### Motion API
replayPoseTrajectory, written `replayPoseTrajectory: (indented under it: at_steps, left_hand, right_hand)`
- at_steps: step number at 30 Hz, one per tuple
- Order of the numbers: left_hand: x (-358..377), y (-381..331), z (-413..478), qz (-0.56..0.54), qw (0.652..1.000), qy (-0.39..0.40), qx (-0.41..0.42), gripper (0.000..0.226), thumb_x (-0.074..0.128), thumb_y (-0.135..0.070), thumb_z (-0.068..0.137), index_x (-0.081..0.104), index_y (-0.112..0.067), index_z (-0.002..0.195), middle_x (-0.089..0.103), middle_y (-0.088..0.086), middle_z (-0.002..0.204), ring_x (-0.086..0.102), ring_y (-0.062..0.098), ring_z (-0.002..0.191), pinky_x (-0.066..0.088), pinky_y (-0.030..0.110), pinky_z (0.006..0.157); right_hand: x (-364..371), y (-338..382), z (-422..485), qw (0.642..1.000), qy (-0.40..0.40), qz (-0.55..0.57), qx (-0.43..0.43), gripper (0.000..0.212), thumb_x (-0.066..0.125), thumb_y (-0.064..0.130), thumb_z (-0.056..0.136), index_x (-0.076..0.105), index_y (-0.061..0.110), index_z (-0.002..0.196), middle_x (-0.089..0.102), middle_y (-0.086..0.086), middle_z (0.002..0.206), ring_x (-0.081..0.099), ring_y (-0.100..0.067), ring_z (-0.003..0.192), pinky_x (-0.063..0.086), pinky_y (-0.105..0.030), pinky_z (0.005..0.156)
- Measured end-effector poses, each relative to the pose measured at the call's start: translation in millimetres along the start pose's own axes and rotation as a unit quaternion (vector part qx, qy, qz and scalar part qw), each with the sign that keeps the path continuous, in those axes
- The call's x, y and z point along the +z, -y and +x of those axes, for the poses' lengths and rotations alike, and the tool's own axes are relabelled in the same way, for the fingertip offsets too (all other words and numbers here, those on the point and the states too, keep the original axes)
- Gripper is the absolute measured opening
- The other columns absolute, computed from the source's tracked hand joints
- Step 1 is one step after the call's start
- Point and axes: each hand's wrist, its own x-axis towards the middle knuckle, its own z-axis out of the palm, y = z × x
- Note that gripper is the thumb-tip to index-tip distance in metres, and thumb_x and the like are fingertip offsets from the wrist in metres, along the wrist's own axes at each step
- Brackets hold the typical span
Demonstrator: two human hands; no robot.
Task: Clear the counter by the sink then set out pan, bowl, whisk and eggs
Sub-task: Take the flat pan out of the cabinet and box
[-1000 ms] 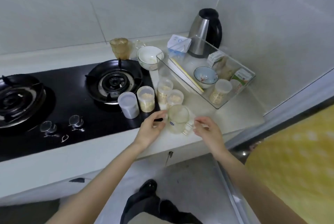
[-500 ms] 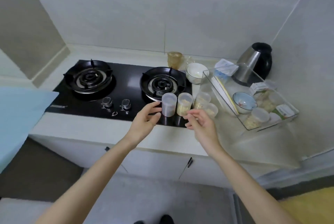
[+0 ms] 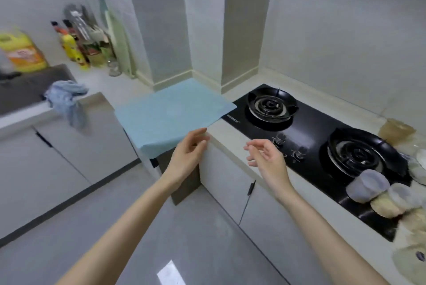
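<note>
— What are the hands doing?

— Both are hovering in the air in front of the cabinet fronts, holding nothing. The left hand [image 3: 187, 151] is hanging with its fingers loosely bent, fingertips right at the near corner of a flat light-blue mat [image 3: 173, 109]; I cannot tell whether they are touching it. The right hand [image 3: 267, 158] is floating just beside the knobs of the black glass two-burner gas hob [image 3: 311, 146], palm turned inward, fingers relaxed and spread.

— And where is the pale stone counter [image 3: 99, 82] lying?

— It is running along the left, between the dark sink [image 3: 20, 93] and the blue mat. A crumpled blue-grey cloth [image 3: 66, 100] is draping over the sink's near corner. Blurred sauce bottles [image 3: 76, 47] are standing against the wall behind it, and a yellow plastic jug [image 3: 23, 52] is sitting behind the sink.

— Anything on the right?

— Round lidded plastic jars [image 3: 366, 185] are crowding the hob's near right corner, well apart from both hands.
</note>
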Motion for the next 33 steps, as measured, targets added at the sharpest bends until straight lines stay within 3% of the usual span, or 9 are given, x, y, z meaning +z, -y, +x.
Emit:
replayPoseTrajectory:
  at_steps: [5,8,15,22,26,30,33]
  left_hand:
    - [-97,10,-37,-0.009,0.996,-0.091,-0.014,0.032,0.047,-0.025,0.099,0.05,-0.028,0.131,0.061,-0.008,0.122,0.061,0.011,0.106,0.053,0.024,0.084]
    - [-140,15,-65,-0.005,0.99,-0.143,-0.016,0.031,0.047,-0.023,0.099,0.05,-0.029,0.129,0.061,-0.008,0.12,0.061,0.011,0.105,0.054,0.029,0.087]
    - [-171,36,-93,-0.009,0.98,-0.196,-0.042,0.031,0.046,-0.019,0.098,0.05,-0.027,0.128,0.062,-0.005,0.119,0.061,0.016,0.105,0.053,0.033,0.088]
    - [-130,70,-68,-0.014,0.979,-0.181,-0.093,0.031,0.046,-0.018,0.099,0.051,-0.023,0.128,0.061,-0.004,0.118,0.061,0.012,0.1,0.052,0.025,0.081]
    - [-84,97,-33,-0.019,0.977,-0.164,-0.138,0.03,0.046,-0.018,0.099,0.051,-0.022,0.129,0.06,-0.003,0.116,0.06,0.008,0.094,0.051,0.021,0.076]
    - [-21,130,4,-0.024,0.974,-0.116,-0.195,0.031,0.045,-0.017,0.099,0.05,-0.02,0.13,0.06,-0.002,0.117,0.06,0.013,0.102,0.05,0.019,0.076]
    - [14,145,19,-0.02,0.972,-0.088,-0.218,0.031,0.045,-0.015,0.099,0.051,-0.019,0.129,0.059,0.0,0.118,0.059,0.016,0.102,0.05,0.023,0.081]
  right_hand:
    - [98,24,-3,0.995,0.091,0.019,-0.022,0.007,0.057,0.015,0.093,0.062,0.02,0.095,0.068,-0.002,0.099,0.061,-0.007,0.075,0.053,-0.023,0.071]
    - [148,33,-11,0.989,0.145,0.022,-0.031,0.008,0.057,0.016,0.094,0.062,0.023,0.095,0.068,-0.002,0.1,0.061,-0.011,0.076,0.053,-0.024,0.072]
    - [202,28,-19,0.979,0.202,-0.008,-0.015,0.009,0.056,0.015,0.094,0.061,0.022,0.096,0.067,-0.002,0.102,0.06,-0.011,0.077,0.054,-0.026,0.072]
    - [186,-16,6,0.976,0.207,-0.049,0.038,0.011,0.056,0.016,0.093,0.061,0.015,0.102,0.066,-0.005,0.102,0.058,-0.013,0.076,0.052,-0.026,0.07]
    - [148,-63,36,0.972,0.199,-0.108,0.061,0.012,0.057,0.021,0.093,0.063,0.021,0.103,0.065,0.002,0.102,0.062,-0.014,0.082,0.054,-0.032,0.076]
    - [88,-125,65,0.95,0.207,-0.209,0.102,0.015,0.054,0.021,0.093,0.061,0.022,0.106,0.063,0.006,0.107,0.062,-0.016,0.093,0.052,-0.035,0.087]
    - [50,-164,74,0.917,0.23,-0.305,0.112,0.022,0.052,0.016,0.093,0.06,0.017,0.114,0.06,0.001,0.118,0.056,-0.014,0.104,0.041,-0.023,0.085]
